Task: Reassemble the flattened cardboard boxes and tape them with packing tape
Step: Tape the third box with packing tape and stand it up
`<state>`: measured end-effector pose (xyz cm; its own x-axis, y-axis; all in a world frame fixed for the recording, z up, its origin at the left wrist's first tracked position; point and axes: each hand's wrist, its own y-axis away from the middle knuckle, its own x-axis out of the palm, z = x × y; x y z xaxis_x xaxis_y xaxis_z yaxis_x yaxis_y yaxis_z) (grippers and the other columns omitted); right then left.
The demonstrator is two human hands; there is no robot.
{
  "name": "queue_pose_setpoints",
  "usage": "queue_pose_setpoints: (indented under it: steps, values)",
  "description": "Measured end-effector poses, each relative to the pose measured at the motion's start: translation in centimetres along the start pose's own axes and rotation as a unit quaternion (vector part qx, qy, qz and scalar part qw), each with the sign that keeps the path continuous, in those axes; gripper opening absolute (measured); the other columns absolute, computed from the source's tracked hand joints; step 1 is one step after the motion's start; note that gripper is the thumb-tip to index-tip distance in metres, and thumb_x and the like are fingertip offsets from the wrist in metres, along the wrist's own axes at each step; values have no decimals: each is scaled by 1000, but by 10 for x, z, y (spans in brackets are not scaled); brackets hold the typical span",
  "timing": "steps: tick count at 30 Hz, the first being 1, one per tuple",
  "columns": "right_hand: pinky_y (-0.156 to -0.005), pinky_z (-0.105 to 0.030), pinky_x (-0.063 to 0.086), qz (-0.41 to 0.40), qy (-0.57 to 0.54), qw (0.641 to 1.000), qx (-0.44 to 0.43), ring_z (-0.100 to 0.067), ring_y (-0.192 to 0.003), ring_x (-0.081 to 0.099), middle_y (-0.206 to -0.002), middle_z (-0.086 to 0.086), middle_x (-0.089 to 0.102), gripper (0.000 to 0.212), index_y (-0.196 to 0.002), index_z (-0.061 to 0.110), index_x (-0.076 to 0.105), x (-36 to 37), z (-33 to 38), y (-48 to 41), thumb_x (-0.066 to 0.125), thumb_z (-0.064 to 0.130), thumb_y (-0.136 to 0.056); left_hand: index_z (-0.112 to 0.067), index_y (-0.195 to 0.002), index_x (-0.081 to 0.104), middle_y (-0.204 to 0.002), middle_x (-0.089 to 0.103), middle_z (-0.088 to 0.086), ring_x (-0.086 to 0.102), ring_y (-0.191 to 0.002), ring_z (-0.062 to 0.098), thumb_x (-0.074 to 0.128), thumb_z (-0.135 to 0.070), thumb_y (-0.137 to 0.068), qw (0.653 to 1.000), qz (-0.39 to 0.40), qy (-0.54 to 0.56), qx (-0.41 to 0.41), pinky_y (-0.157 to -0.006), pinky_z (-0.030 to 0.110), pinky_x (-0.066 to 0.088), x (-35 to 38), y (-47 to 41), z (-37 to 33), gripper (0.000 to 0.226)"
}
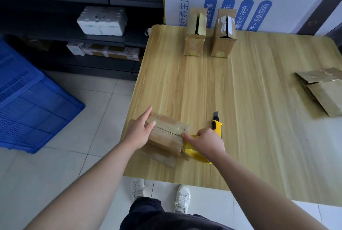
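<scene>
**Taping the top seam, box at near-left table corner**

The box (166, 133) lies on its side at the near-left corner of the table (240, 100). Its long axis runs left-right and slightly away from the person, and the flap seam (167, 131) runs along that axis on top.

The left hand (141, 129) is flat, fingers straight, braced on the box's left end with the thumb on top. It pinches nothing.

The right hand (207, 141) is curled round the yellow tape (194, 153) at the box's right end. Its index finger points out and touches the seam's right end. I can't tell whether the tape strip is stuck down yet, because the film is too clear to read.

Key relation: the seam runs leftward from the right hand toward the left hand. The likely pull is therefore along the long axis, right to left, with the left hand as the stop.

The knife (216, 126) is just beside the right hand on its far side, blade pointing away, so that hand is nearer for the cut.

Two standing boxes (196, 33) (224, 35) are at the far edge. The flat boxes (322, 91) are at the right edge, well apart from both hands.

Risk: the box could slide left if the brace slips.
</scene>
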<state>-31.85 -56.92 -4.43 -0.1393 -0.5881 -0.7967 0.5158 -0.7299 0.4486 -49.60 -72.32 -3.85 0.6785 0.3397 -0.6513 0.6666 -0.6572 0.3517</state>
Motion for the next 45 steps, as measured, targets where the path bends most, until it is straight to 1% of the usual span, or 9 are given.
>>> queue_pose_setpoints:
  steps: [3, 8, 11, 13, 15, 18, 27, 33, 45]
  values:
    - [-46, -28, 38, 9, -32, 999, -10, -15, -49, 50, -51, 2, 49, 69, -64, 8, 60, 2, -3, 3, 52, 76, -71, -43, -147, 33, -64, 44, -10, 45, -58, 10, 35, -37, -103, 995, -68, 77, -4, -59, 30, 44, 14, -1, 7, 44]
    - [-52, -33, 42, 90, -151, 981, -83, -13, -50, 48, -52, 1, 52, 50, -72, 7, 62, -5, -26, 7, 55, 53, -88, -43, -141, 43, -71, 30, -20, 29, -60, -5, 33, -34, -104, 992, -93, 85, 9, -58, 14, 30, 19, -7, 15, 39]
    - [-47, -26, 38, 84, -158, 981, -78, -8, -42, 44, -45, 6, 46, 51, -63, 10, 54, 3, -28, 16, 55, 54, -89, -39, -143, 40, -79, 49, -11, 43, -65, 2, 28, -32, -105, 995, -103, -15, -1, -63, 15, 37, 13, -6, 3, 41]
    - [-43, -24, 38, 73, -157, 982, -78, -7, -36, 48, -41, 4, 50, 52, -62, 11, 54, 9, -21, 21, 54, 55, -90, -31, -150, 28, -133, 52, 3, 51, -112, 18, 26, -32, -104, 969, -156, -190, -7, -98, 30, 40, 18, -5, -4, 46]
    - [-44, -25, 42, 65, -152, 983, -80, -11, -40, 56, -46, -1, 58, 55, -69, 7, 60, 15, -13, 25, 51, 57, -91, -22, -154, 3, -162, 8, 8, 15, -145, 30, 18, -45, -101, 948, -168, -269, 6, -117, 45, 6, 30, 1, -16, 60]
    - [-48, -30, 42, 69, -165, 979, -95, -13, -49, 54, -52, 1, 56, 53, -72, 9, 63, 22, -10, 30, 47, 55, -93, -14, -152, -14, -161, -14, 11, -11, -148, 26, 2, -57, -94, 947, -92, -308, 29, -119, 46, -10, 48, 10, -16, 74]
    - [-49, -24, 29, 82, -155, 975, -136, -7, -50, 35, -54, 6, 40, 51, -62, 11, 50, 25, -51, 33, 52, 51, -93, -13, -152, -12, -161, -17, 10, -17, -147, 25, 0, -56, -94, 938, -74, -332, 62, -119, 47, -9, 44, 8, -13, 73]
    - [-51, -19, 29, 93, -253, 954, -127, -4, -54, 33, -60, 6, 37, 50, -73, 2, 50, 26, -58, 45, 45, 46, -97, -23, -144, -35, -149, -41, 14, -38, -138, 29, 9, -98, -62, 931, 11, -356, 84, -114, 52, -20, 35, 8, -8, 119]
    - [-60, -27, 33, 118, -248, 953, -129, -10, -64, 41, -70, 1, 47, 37, -88, 5, 61, 22, -43, 50, 43, 36, -101, -21, -141, -37, -149, -38, 21, -37, -137, 38, 24, -85, -64, 909, 18, -411, 70, -109, 63, -19, 43, 5, -13, 117]
